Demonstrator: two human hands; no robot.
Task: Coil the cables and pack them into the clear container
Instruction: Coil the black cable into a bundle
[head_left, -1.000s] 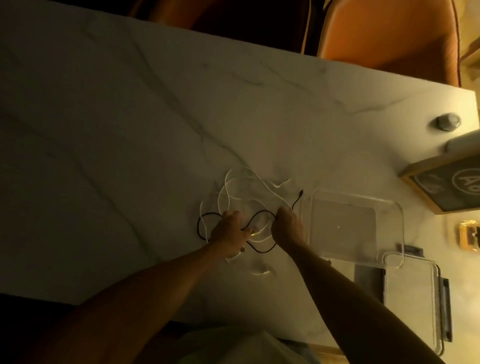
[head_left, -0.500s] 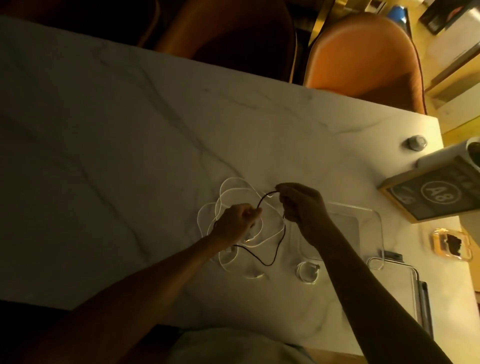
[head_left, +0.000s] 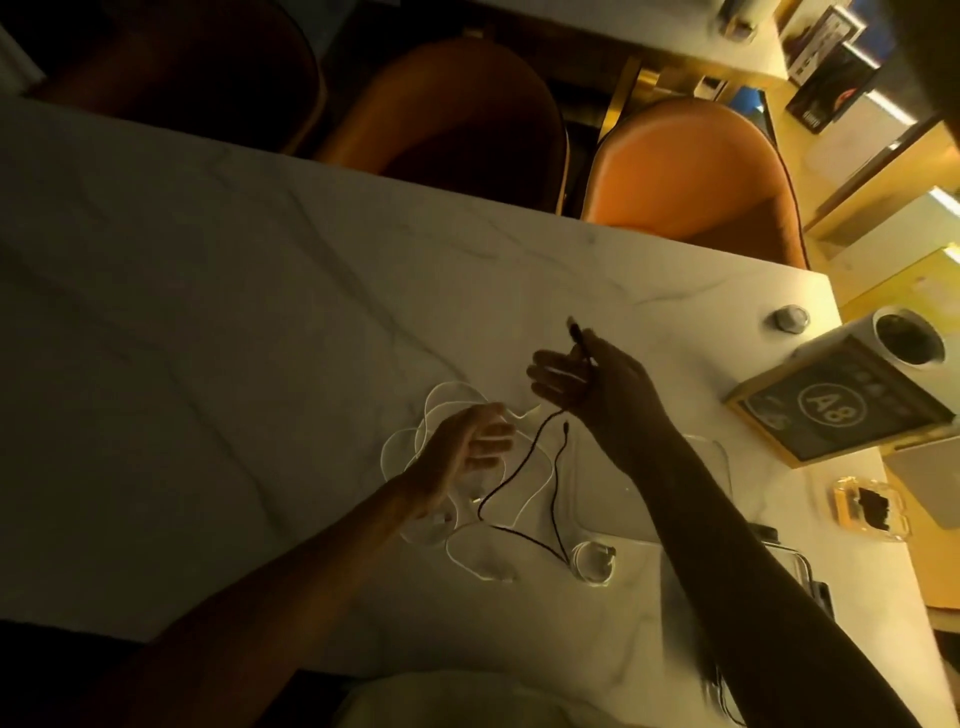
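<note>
My right hand (head_left: 592, 387) is raised over the marble table (head_left: 208, 338) and pinches a thin black cable (head_left: 519, 457) just below its plug, which sticks up above the fingers. The cable hangs down in a long loop to the tabletop, and its other end dangles in the air. My left hand (head_left: 467, 447) hovers beside the hanging cable with its fingers loosely spread and grips nothing. Loose white cables (head_left: 410, 441) lie tangled under my left hand. A small coiled white cable (head_left: 592, 564) sits nearer me. The clear container (head_left: 719, 467) stands to the right, partly hidden behind my right forearm.
A framed sign marked A8 (head_left: 831, 410) leans at the right edge beside a white cylinder (head_left: 906, 340) and a metal knob (head_left: 789, 318). A small amber dish (head_left: 867, 506) lies nearer me. Orange chairs (head_left: 691, 171) stand along the far side of the table.
My right hand has risen and moved away from me, drawing the black cable's plug end upward. My left hand has let go of the cable and opened. The view has tilted up towards the chairs.
</note>
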